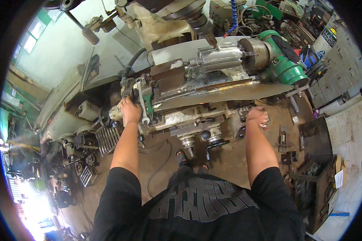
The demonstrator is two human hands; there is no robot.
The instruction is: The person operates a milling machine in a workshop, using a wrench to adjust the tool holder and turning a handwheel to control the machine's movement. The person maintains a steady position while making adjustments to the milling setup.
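A milling machine fills the area before me, its cutter (213, 42) angled down against a ribbed, cylindrical metal workpiece (220, 58). My left hand (130, 111) rests on the left end of the machine table, fingers lying over a metal part. Just right of it lie a steel open-end wrench (142, 100) and a green-handled tool (149, 105). On the right, my right hand (257, 116) is closed in a fist around a crank handle (265, 127) at the machine's side; its red end shows below the fingers.
A green dividing head (283, 60) stands at the workpiece's right end. A bent sheet-metal guard (225, 96) runs along the table front. Below are a handwheel (217, 144) and crank. A blue coolant hose (233, 20) hangs above. Grey metal drawers (344, 60) stand far right.
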